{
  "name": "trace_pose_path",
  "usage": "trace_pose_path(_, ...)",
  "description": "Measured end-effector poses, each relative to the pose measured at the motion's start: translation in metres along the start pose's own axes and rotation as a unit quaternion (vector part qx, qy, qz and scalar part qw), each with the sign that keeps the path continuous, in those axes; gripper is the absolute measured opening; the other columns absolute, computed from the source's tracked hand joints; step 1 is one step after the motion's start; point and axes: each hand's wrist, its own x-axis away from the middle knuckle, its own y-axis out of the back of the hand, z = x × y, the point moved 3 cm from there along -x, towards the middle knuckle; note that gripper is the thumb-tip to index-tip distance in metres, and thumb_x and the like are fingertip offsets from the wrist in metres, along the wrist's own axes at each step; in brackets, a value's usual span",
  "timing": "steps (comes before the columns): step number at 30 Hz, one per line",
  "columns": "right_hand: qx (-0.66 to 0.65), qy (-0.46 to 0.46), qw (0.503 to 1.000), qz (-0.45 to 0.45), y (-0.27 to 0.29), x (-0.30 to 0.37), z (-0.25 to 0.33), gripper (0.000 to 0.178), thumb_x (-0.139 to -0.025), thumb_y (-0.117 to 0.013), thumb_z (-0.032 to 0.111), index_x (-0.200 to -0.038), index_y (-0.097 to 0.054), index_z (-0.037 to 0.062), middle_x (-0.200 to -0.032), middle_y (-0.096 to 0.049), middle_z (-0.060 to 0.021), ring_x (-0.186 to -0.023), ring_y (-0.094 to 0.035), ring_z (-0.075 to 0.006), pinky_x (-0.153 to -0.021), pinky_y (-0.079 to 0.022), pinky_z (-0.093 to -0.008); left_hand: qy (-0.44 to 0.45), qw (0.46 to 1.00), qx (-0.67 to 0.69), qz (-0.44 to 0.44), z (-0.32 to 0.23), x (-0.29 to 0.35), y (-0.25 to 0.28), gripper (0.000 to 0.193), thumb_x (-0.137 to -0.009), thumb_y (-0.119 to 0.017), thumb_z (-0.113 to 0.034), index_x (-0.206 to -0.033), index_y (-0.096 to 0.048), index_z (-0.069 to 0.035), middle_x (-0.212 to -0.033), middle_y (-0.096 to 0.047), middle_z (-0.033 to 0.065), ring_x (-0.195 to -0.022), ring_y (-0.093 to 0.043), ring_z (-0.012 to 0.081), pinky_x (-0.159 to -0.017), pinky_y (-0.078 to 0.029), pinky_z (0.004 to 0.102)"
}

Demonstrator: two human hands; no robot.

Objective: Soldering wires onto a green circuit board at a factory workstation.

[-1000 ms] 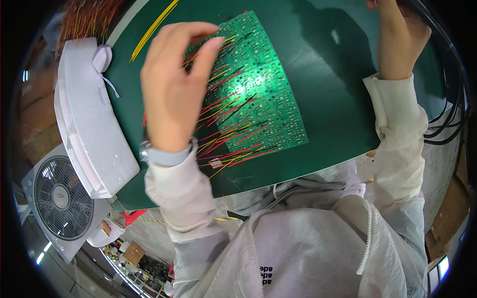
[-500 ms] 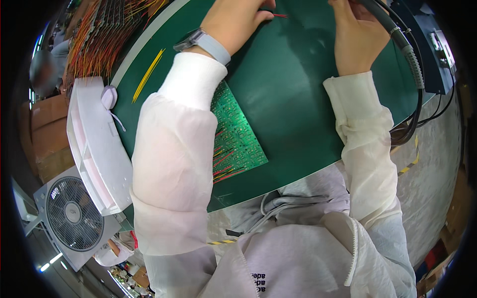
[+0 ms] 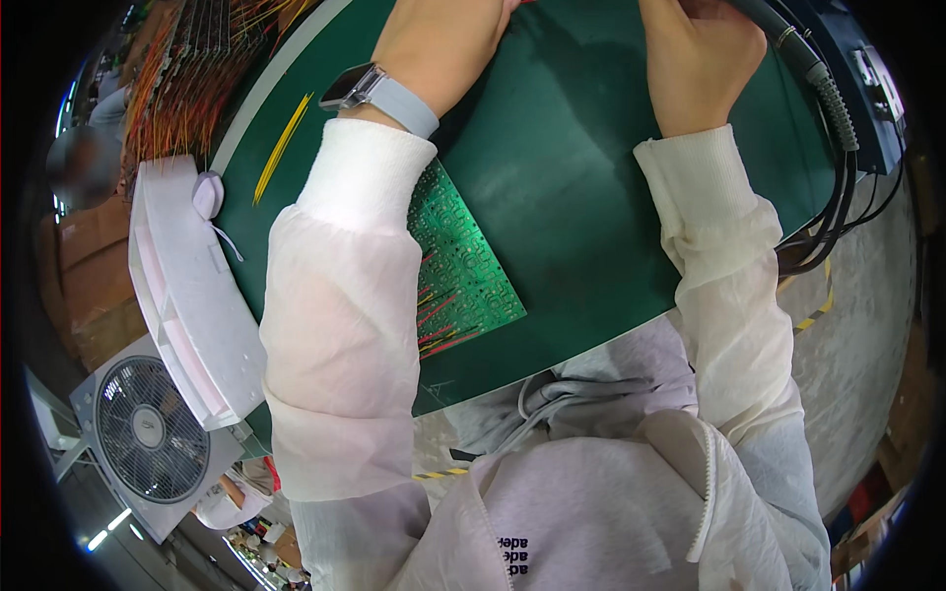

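Observation:
My left hand [image 3: 448, 44], with a grey-strapped watch [image 3: 379, 91] on its wrist, reaches to the top edge of the view. Its fingertips are mostly cut off; a bit of red wire [image 3: 525, 2] shows at them, and the fingers look pinched on it. My right hand [image 3: 702, 64] is curled closed at the top, its fingers hidden, beside a thick dark cable [image 3: 774, 25]. What it grips cannot be made out. Partly under my left sleeve lies a green circuit board [image 3: 463, 256], with several red, yellow and black wires [image 3: 439, 310] at its near end.
Yellow wires [image 3: 283, 148] lie on the green table mat [image 3: 581, 197] at left. Beyond them hang many red and yellow wires [image 3: 187, 98]. A white bin [image 3: 187, 286] and a fan [image 3: 150, 428] stand at the left edge. A blue box [image 3: 862, 89] sits far right, with black cables.
Both hands have shifted slightly up and left in the view. My left fingers and the red wire have moved nearly out of the top edge.

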Motion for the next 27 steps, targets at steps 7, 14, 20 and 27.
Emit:
trace_pose_path(7,0.070,0.017,0.993,0.091,-0.013,0.015,0.006,0.022,-0.083,-0.067,0.004,-0.102,-0.058,-0.0031,-0.088,-0.061,-0.0053,-0.078,-0.058,-0.0104,-0.068,-0.048,-0.0226,0.081,0.988,-0.078,0.105,0.053,0.053,0.019,0.008,-0.084,-0.057,-0.008,-0.089,-0.052,-0.002,-0.084,-0.055,0.0134,-0.081,-0.055,0.0294,-0.070,-0.043,0.0373)
trace_pose_path(14,-0.029,0.014,0.989,0.145,-0.025,0.031,0.005,0.022,-0.083,-0.067,0.004,-0.102,-0.057,-0.0028,-0.093,-0.060,-0.0057,-0.079,-0.059,-0.0111,-0.069,-0.049,-0.0228,0.120,0.991,0.032,0.045,0.090,0.101,0.037,0.013,-0.089,-0.058,-0.011,-0.096,-0.054,0.000,-0.087,-0.060,0.0118,-0.080,-0.060,0.0250,-0.072,-0.047,0.0299)
trace_pose_path(20,-0.075,-0.031,0.981,0.175,-0.027,0.051,0.012,0.019,-0.083,-0.066,0.002,-0.098,-0.054,-0.0013,-0.091,-0.061,-0.0063,-0.080,-0.059,-0.0098,-0.069,-0.048,-0.0216,0.220,0.971,0.092,-0.025,0.050,0.137,0.063,0.010,-0.092,-0.052,-0.009,-0.096,-0.050,0.000,-0.085,-0.057,0.0145,-0.078,-0.057,0.0257,-0.069,-0.045,0.0312)
trace_pose_path(27,-0.051,0.006,0.963,0.265,-0.026,0.071,0.017,0.020,-0.079,-0.067,0.001,-0.092,-0.051,-0.0013,-0.084,-0.061,-0.0066,-0.072,-0.056,-0.0081,-0.066,-0.045,-0.0222,0.287,0.947,0.120,-0.075,0.007,0.152,0.046,0.009,-0.088,-0.057,-0.002,-0.094,-0.050,0.001,-0.082,-0.053,0.0127,-0.071,-0.053,0.0251,-0.066,-0.044,0.0342)
